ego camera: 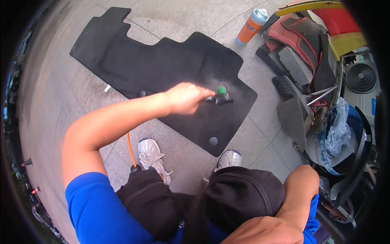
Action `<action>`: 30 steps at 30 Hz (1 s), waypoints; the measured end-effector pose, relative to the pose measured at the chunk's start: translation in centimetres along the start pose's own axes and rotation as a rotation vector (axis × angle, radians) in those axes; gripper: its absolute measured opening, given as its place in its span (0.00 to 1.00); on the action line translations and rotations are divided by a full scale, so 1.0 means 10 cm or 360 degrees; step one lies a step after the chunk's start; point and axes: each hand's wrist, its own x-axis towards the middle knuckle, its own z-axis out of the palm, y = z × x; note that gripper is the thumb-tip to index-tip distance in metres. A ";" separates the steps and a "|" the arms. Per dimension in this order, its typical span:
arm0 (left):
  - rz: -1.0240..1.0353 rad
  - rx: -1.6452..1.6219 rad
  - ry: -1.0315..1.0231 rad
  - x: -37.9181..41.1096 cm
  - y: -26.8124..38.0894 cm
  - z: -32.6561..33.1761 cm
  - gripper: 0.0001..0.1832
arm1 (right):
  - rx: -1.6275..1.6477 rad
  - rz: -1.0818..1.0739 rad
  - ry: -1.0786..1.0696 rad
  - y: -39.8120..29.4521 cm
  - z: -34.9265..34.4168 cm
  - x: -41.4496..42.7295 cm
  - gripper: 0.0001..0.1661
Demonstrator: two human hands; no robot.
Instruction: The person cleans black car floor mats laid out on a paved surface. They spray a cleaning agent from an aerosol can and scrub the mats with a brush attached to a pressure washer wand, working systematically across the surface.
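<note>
My left hand (187,97) reaches across the picture, fingers closed around a blurred black hand tool (224,100) with a green part. The tool is over the right half of a black car floor mat (158,67), and a pale haze of dust or mist hangs around its green end. The mat lies flat on the tiled floor, with round grey fasteners (213,141) along its near edge. At the bottom, my right hand (268,230) is bent in against my body beside my thigh. Its fingers are hidden.
An orange spray can (251,27) stands beyond the mat. On the right are a brush (289,88), a grey dustpan (292,122), a bucket with clear plastic (338,131) and red-and-black scraps (298,39). An orange hose (131,149) runs near my left shoe (150,154).
</note>
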 end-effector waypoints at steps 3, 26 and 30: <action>-0.0065 0.0246 0.0164 0.31 -0.23 -0.19 0.29 | -0.0227 -0.0065 -0.0047 0.01 0.01 0.11 0.38; -0.0730 0.0395 0.0941 -0.43 -1.16 -0.13 0.24 | -0.0747 -0.0208 -0.0043 0.54 -0.04 1.59 0.34; -0.0135 -0.0178 0.0713 -0.05 -0.40 0.39 0.25 | -0.0759 -0.0189 0.0004 0.60 -0.06 1.73 0.33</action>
